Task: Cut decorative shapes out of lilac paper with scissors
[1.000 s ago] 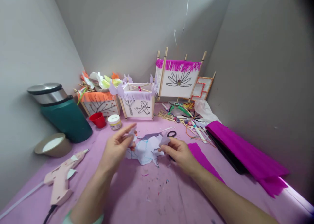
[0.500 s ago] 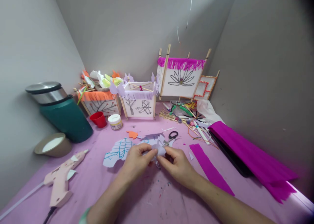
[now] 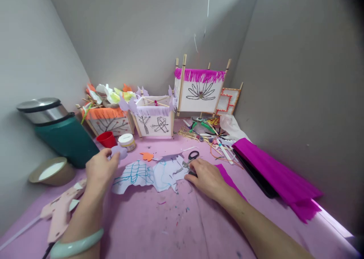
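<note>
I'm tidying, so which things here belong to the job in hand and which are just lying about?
Likely the job's:
lilac paper piece in the left hand
scissors at the right hand
blue-marked paper between the hands

Probably lying about:
green flask
red cup
folded magenta paper

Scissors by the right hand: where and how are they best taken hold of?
Probably by the black finger loops, coming from the right: the scissors lie flat, blades pointing left over the paper, loops close to the right hand.
</note>
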`<state>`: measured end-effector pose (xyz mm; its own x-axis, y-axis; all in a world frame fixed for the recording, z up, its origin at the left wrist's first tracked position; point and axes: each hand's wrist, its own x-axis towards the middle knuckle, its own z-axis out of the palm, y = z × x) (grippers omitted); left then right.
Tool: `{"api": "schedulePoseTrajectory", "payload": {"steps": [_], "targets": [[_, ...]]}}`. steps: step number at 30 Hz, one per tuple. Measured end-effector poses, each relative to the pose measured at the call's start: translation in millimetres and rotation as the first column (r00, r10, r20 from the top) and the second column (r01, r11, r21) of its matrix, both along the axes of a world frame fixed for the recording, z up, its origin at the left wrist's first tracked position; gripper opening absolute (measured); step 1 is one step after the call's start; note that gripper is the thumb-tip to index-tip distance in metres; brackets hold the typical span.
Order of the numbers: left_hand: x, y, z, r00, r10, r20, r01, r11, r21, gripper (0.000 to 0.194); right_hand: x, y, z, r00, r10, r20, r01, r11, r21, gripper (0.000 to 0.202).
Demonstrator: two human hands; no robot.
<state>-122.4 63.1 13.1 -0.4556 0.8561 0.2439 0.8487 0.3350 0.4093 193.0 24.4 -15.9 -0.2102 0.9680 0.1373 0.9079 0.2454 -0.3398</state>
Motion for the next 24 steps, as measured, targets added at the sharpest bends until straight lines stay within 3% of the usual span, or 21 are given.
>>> {"api": "schedulePoseTrajectory", "payload": {"steps": [2, 5, 7, 9, 11, 15, 19, 21, 23, 24], "targets": [[-5, 2, -6.6, 0.992, -0.038, -0.117, 0.031, 0.998, -0.060, 0.039, -1, -2, 0.3, 0.998, 0.012, 0.055, -0.010, 0.999, -0.038, 0.016], [14, -5, -4.8, 0.948, -0.096, -0.302, 0.144, 0.980, 0.141, 0.046, -2, -4, 3.0, 0.995, 0.028, 0.091, -0.023, 0.998, -0.057, 0.024], [40, -9, 2.8, 0.905, -0.213, -0.369, 0.313, 0.920, 0.236, 0.037, 0, -4, 6.8, 0.996, 0.021, 0.088, -0.015, 0.998, -0.068, 0.026], [71, -8, 9.0, 0.815, -0.436, -0.381, 0.513, 0.849, 0.125, 0.033, 3, -2, 11.3, 0.999, 0.005, 0.047, -0.002, 0.998, -0.067, 0.028], [99, -2, 9.0, 0.729, -0.584, -0.358, 0.601, 0.796, -0.073, 0.032, 7, 0, 14.6, 1.000, -0.027, -0.003, 0.027, 0.998, -0.052, 0.029], [125, 15, -2.6, 0.717, -0.607, -0.342, 0.595, 0.789, -0.154, 0.016, 13, 6, 12.8, 0.991, -0.129, -0.033, 0.130, 0.991, 0.015, 0.022], [118, 15, 1.0, 0.772, -0.529, -0.353, 0.539, 0.839, -0.078, 0.020, 15, 12, 6.2, 0.981, -0.186, -0.059, 0.192, 0.976, 0.101, 0.015], [111, 5, 9.4, 0.783, -0.508, -0.359, 0.549, 0.836, 0.013, 0.019, 14, 11, 5.2, 0.979, -0.134, -0.155, 0.165, 0.965, 0.206, 0.016], [106, -9, 17.0, 0.762, -0.515, -0.392, 0.623, 0.749, 0.228, 0.013, 11, 8, 5.7, 0.952, 0.012, -0.306, 0.086, 0.949, 0.304, 0.020], [106, -17, 19.6, 0.741, -0.522, -0.422, 0.666, 0.651, 0.364, 0.010, 9, 6, 6.0, 0.922, 0.091, -0.377, 0.041, 0.944, 0.329, 0.023]]}}
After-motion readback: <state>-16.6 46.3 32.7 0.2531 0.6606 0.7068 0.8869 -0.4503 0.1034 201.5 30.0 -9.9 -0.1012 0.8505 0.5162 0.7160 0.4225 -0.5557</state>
